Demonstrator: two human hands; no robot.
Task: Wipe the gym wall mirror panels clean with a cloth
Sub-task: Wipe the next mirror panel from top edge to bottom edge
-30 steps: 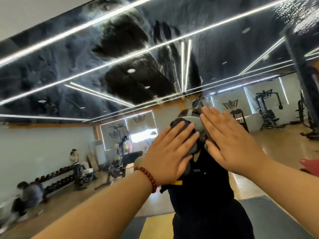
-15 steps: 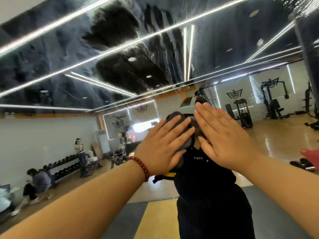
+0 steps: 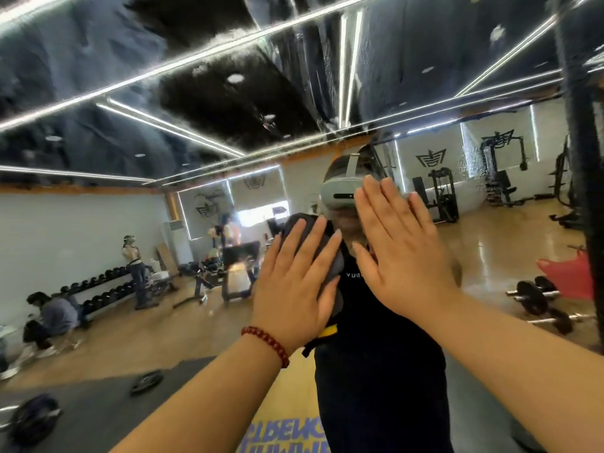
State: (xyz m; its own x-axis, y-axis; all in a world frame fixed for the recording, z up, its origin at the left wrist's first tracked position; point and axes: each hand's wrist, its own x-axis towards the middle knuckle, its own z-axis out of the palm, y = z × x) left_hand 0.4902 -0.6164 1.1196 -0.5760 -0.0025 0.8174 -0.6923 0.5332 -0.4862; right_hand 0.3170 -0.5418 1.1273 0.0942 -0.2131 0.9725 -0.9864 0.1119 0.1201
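Left hand: the left hand lies flat with its fingers straight and spread, palm pressing the cloth against the glass; a flat palm looks chosen to spread pressure over the whole pad rather than one fingertip.
Cloth: dark grey, soft and bunched, trapped between that palm and the mirror; it peeks out above the fingertips and along the thumb side, with nothing curled round it.
Bracelet: a string of dark red beads sits on the left wrist, clear of the glass.
Right hand: the right hand is also flat, fingers straight and close together, just beside the left and holding nothing; I cannot tell whether it touches the glass, though it seems placed there to brace.
Mirror: the mirror panel is hard and glossy, directly in front of both palms, and it throws back the gym and the person's own dark-shirted reflection behind the hands.
Upper glass: the upper area shows cloudy grey film with darker, clearer patches, rough-edged like smeared strokes; by my reckoning much wiping is left there.
Droplets: fine speckles cling to the glass at the right, so that part likely needs a pass too.
Reflected room: dumbbell rack, weight plates and machines on a shiny wooden floor.
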